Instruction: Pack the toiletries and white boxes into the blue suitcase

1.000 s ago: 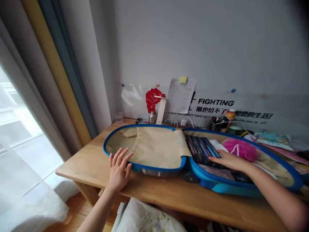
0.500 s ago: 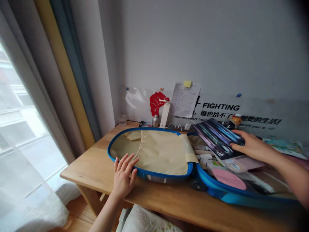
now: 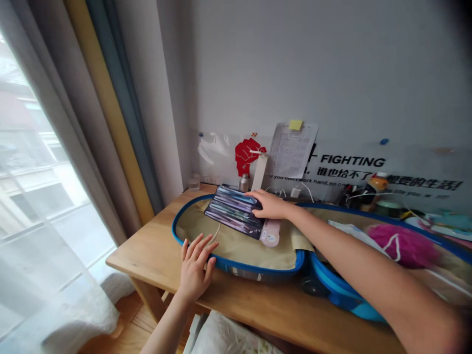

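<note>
A small blue-rimmed suitcase (image 3: 254,268) lies unfolded, its beige lining showing in the left half. My right hand (image 3: 268,204) grips the right edge of a flat dark pack with shiny purple and blue stripes (image 3: 232,210), thumb and fingers on it. That pack is over the left half; whether it touches the lining I cannot tell. A pink piece (image 3: 271,233) sticks out below its right end. My left hand (image 3: 197,268) rests with fingers spread on the front left rim, holding nothing.
In the right half lies a fuzzy magenta bundle (image 3: 403,246), partly behind my right forearm. A metal bottle (image 3: 244,183), a white lamp (image 3: 260,172) and a glass (image 3: 193,182) stand along the wall. The wooden table's (image 3: 142,246) left edge is near the curtain.
My right hand has carried the striped pack leftward from the suitcase's right half to over the left half. The left hand stays on the rim. The view has shifted slightly.
</note>
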Available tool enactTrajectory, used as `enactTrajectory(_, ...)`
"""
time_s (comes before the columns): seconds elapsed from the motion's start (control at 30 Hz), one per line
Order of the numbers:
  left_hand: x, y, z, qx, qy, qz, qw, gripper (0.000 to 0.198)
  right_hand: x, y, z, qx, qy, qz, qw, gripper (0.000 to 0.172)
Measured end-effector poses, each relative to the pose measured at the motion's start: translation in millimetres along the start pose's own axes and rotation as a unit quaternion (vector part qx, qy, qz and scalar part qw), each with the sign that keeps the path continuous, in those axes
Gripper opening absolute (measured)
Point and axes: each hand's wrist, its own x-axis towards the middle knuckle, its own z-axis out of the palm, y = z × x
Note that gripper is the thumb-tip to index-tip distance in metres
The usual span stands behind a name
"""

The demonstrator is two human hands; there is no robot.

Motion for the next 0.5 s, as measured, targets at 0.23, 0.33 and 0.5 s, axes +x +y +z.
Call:
enactTrajectory(0.23, 0, 0, 0.9, 0.004, -0.006, -0.001, 1.000, 0.033, 49, -7, 48, -0.017, -0.051, -0.064, 0.996, 0.062)
enactTrajectory(0.33, 0, 0, 1.0, 0.004, -0.007, -0.001, 1.000, 0.034, 64, -7, 62, -0.028, -0.070, -0.060, 0.995, 0.063)
enactTrajectory(0.5, -1, -2, 0.4, 0.001, -0.009, 0.004, 1.000, 0.034, 73, -3, 82, -0.052, -0.079, -0.031, 0.995, 0.063)
